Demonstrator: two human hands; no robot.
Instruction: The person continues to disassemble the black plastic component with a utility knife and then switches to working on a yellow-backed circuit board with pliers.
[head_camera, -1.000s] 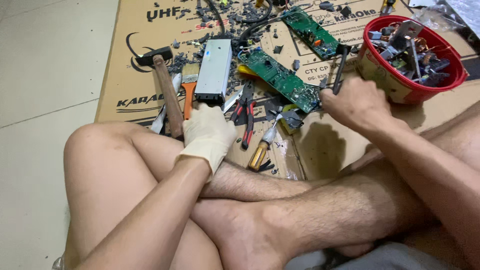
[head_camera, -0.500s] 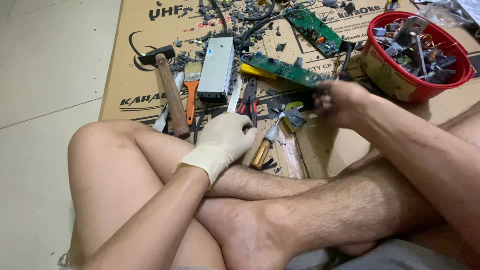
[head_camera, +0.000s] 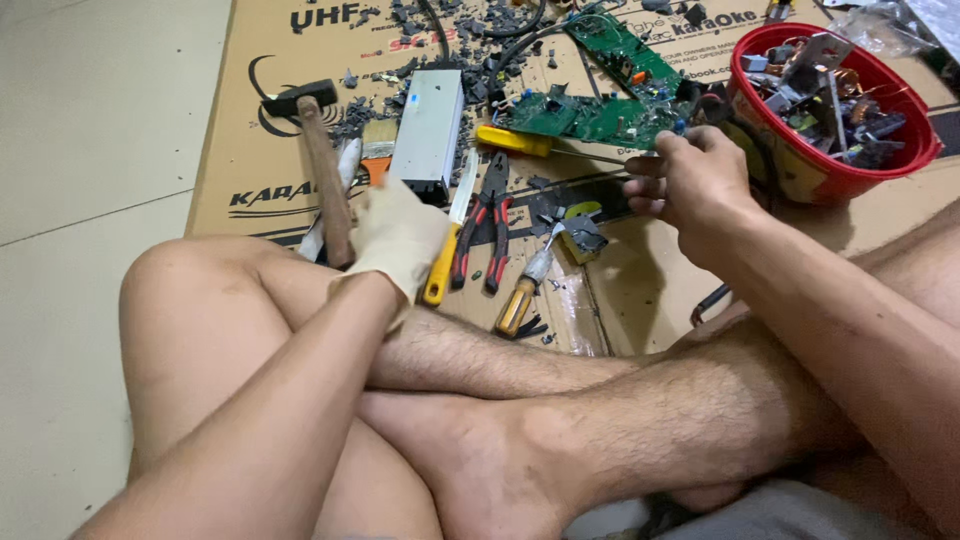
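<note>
On the flattened cardboard (head_camera: 260, 150), the green circuit board (head_camera: 585, 115) lay tilted just beyond the right hand (head_camera: 690, 185), whose grip was closed on a thin screwdriver shaft running from a yellow handle (head_camera: 512, 141), while the gloved left hand (head_camera: 398, 235) rested half-curled over the tools near the hammer (head_camera: 322, 170) and pliers (head_camera: 484, 222); whether it held anything I could not tell. Judged well along: the red bowl (head_camera: 800, 175) held many stripped parts and dark fragments littered the sheet, yet both boards carried components. Cardboard lay on a pale tiled floor (head_camera: 90, 120); grey metal box (head_camera: 430, 128) nearby.
</note>
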